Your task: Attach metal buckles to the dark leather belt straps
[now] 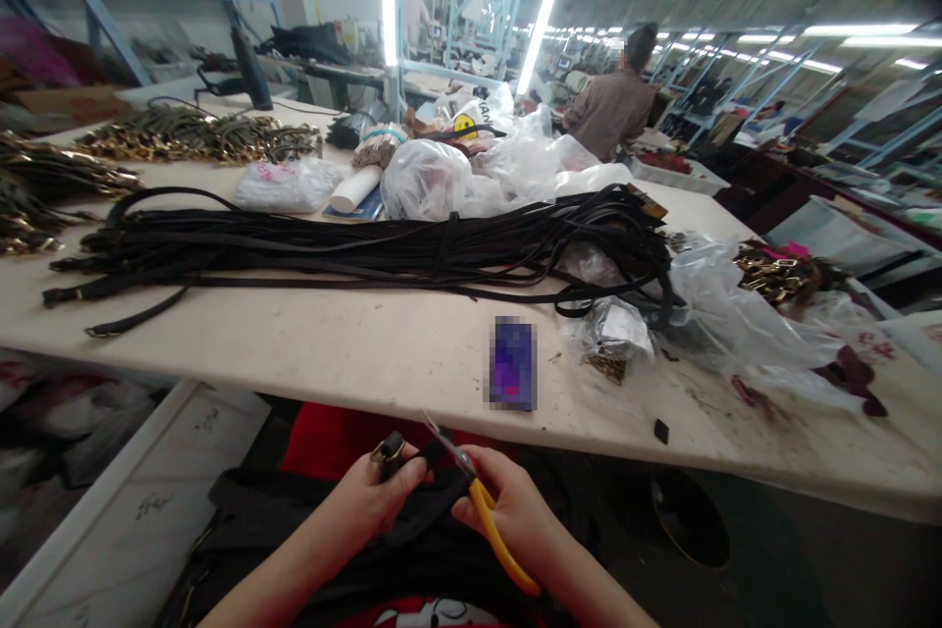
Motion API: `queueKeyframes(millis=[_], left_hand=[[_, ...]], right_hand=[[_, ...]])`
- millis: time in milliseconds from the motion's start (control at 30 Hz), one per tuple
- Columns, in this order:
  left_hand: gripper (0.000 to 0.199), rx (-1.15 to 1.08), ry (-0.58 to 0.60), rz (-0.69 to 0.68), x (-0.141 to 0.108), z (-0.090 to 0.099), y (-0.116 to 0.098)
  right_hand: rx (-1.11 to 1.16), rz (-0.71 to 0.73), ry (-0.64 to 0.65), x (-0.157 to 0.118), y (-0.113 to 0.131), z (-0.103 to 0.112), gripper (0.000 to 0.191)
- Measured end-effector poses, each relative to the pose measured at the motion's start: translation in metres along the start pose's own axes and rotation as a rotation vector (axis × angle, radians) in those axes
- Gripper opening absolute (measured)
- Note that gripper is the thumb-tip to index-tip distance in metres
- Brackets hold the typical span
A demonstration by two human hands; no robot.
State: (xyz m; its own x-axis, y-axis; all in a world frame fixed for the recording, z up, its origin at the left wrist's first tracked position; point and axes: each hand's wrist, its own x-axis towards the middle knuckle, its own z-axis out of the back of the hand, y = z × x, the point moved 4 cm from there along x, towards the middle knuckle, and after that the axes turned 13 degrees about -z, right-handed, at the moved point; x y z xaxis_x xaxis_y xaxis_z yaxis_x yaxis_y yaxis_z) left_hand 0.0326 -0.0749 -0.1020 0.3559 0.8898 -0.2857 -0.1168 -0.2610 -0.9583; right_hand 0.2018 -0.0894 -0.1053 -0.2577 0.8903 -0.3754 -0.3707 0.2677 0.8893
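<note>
Low in the head view, my left hand [384, 496] is closed around the end of a black strap [434, 451], where a metal buckle [387, 448] shows above the fingers. Scissors with yellow handles [500, 540] are in my right hand [507, 502], its fingers wrapped round them. Their blades point up and left, beside the strap between my hands. More black straps [353, 250] lie in a long tied bundle across the table, beyond my hands.
On the pale table [331, 343] lie a blurred purple rectangular item [513, 363], plastic bags [423, 179], a small black piece [661, 431] and piles of metal-ended straps [198, 132]. A person [614, 108] is in the background, facing away.
</note>
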Motion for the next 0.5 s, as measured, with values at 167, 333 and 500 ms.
queueKeyframes(millis=[167,333,500], left_hand=[[0.044,0.014,-0.04,-0.032,-0.001,0.004,-0.003],[0.049,0.012,-0.052,-0.049,0.0,0.007,-0.004],[0.059,0.019,-0.065,-0.037,0.0,0.007,0.005]], right_hand=[[0.097,0.0,0.038,0.003,0.003,0.006,0.047],[0.126,-0.083,0.054,0.0,0.001,0.015,0.045],[0.155,-0.163,0.057,-0.011,0.0,0.012,0.034]])
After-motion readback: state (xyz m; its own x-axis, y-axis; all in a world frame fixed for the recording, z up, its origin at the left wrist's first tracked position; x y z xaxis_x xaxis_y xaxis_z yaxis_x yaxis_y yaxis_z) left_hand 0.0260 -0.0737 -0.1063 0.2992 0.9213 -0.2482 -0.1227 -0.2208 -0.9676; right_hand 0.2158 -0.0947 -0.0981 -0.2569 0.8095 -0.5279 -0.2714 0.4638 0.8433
